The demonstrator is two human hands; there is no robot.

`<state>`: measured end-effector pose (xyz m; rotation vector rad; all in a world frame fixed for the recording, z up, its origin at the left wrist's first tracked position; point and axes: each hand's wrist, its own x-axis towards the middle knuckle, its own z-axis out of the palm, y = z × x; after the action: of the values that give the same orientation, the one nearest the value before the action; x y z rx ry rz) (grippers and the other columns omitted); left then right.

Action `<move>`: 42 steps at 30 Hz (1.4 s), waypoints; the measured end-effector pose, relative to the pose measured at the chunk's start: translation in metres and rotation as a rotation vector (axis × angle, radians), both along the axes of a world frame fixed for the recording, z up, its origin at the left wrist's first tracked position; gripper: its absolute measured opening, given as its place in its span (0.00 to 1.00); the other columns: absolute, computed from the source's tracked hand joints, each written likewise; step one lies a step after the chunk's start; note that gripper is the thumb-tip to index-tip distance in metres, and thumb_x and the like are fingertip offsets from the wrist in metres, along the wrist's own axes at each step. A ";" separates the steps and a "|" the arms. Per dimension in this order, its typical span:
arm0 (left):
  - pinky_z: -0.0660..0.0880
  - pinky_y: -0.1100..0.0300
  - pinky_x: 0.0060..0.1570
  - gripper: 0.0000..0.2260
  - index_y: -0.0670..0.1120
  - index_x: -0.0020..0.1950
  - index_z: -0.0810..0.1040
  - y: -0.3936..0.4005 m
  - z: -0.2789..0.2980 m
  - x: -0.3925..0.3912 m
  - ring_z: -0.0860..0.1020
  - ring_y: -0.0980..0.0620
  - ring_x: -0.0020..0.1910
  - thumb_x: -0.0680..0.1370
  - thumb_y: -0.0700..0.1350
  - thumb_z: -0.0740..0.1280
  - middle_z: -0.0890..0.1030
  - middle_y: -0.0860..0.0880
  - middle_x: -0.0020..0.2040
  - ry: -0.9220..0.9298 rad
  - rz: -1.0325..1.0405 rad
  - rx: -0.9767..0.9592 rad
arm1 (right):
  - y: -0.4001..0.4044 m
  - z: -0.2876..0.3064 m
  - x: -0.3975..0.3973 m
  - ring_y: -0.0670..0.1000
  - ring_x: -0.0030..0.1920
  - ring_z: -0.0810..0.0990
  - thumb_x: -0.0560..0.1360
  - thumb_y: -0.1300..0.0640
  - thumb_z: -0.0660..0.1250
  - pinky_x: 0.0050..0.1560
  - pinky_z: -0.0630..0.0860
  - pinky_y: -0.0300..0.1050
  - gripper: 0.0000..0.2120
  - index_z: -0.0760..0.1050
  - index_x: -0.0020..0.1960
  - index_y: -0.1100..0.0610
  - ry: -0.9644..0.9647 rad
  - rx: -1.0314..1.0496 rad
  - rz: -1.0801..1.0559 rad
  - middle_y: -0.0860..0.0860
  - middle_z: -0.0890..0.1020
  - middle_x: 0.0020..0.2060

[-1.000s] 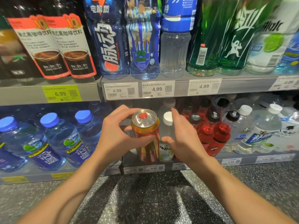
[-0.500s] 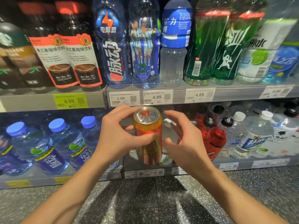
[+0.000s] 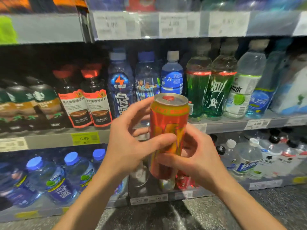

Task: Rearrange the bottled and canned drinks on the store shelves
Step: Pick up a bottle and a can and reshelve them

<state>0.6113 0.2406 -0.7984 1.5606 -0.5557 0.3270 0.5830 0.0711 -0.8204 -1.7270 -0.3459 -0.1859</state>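
Note:
An orange and red drink can (image 3: 167, 120) with a silver top is held upright in front of the shelves, at the height of the middle shelf's edge. My left hand (image 3: 127, 143) grips it from the left, thumb across its front. My right hand (image 3: 194, 156) wraps its lower right side, fingers curled round the can. Behind the can stand blue sports-drink bottles (image 3: 120, 90) and green bottles (image 3: 197, 95) on the middle shelf.
Dark coffee bottles (image 3: 78, 103) fill the middle shelf's left. The bottom shelf holds blue-capped water bottles (image 3: 54, 178) on the left, clear and red bottles (image 3: 245, 156) on the right. Price-tag rails (image 3: 84, 138) front each shelf. Speckled floor (image 3: 166, 216) lies below.
Both hands have lifted the can from the bottom shelf level up to the middle shelf. My right hand has closed round the can. The view has tilted upward.

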 end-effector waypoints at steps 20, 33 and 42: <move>0.82 0.57 0.49 0.18 0.56 0.56 0.81 -0.004 0.423 -0.043 0.84 0.54 0.54 0.67 0.49 0.79 0.85 0.55 0.52 0.150 -0.133 0.190 | -0.020 0.447 -0.040 0.54 0.52 0.85 0.60 0.53 0.80 0.48 0.83 0.65 0.24 0.82 0.56 0.46 0.090 -0.001 0.053 0.50 0.86 0.50; 0.80 0.63 0.48 0.19 0.49 0.59 0.81 -0.063 0.694 -0.043 0.83 0.55 0.54 0.70 0.45 0.79 0.85 0.52 0.53 0.062 -0.192 0.141 | -0.077 0.711 -0.045 0.47 0.52 0.84 0.63 0.66 0.82 0.41 0.82 0.42 0.24 0.82 0.54 0.50 -0.045 -0.028 0.012 0.47 0.86 0.48; 0.81 0.62 0.49 0.16 0.54 0.54 0.83 -0.125 0.769 -0.039 0.83 0.58 0.52 0.66 0.51 0.76 0.86 0.55 0.51 0.044 -0.224 0.070 | -0.131 0.790 -0.042 0.44 0.48 0.85 0.60 0.63 0.85 0.48 0.80 0.38 0.25 0.82 0.53 0.52 -0.142 -0.051 -0.107 0.46 0.87 0.46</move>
<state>0.5722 0.1155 -0.0297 1.5514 -0.7070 0.1041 0.5410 -0.0598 -0.0308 -1.7889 -0.3647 -0.3820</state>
